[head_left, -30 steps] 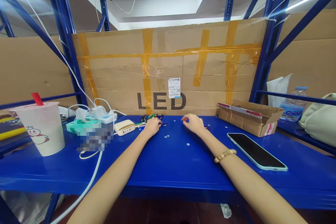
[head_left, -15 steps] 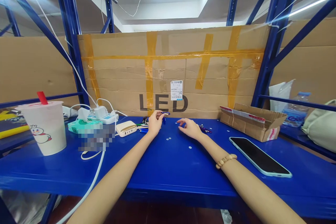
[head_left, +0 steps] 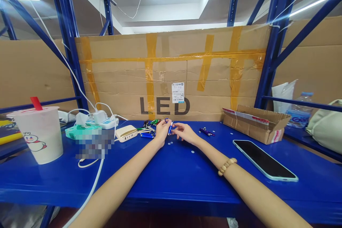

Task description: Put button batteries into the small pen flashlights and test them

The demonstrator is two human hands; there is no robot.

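My left hand (head_left: 161,133) is closed around a small shiny blue metal cylinder (head_left: 170,128) with a blue clip at its top; its exact kind is too small to tell. From the right, my right hand (head_left: 186,134) meets it, thumb and fingertips pinched at the cylinder's side. A wooden bead bracelet (head_left: 227,166) circles the right wrist. Left of my left hand lies a pile of small blue, green and dark pieces (head_left: 147,131). A similar purple piece (head_left: 206,131) rests to the right of my right hand. Several pale little discs (head_left: 192,152) are scattered on the blue table (head_left: 176,181).
On the left stand a lidded drink cup (head_left: 40,135), a green tissue pack (head_left: 80,131), a power strip (head_left: 107,124) with white cables and a cream box (head_left: 126,133). A phone (head_left: 264,160) and an open cardboard box (head_left: 253,124) lie right. Cardboard (head_left: 120,78) walls the back.
My right hand has moved left and now meets the left hand at the blue cylinder. The cylinder has come lower and stands more upright. The view has shifted slightly.
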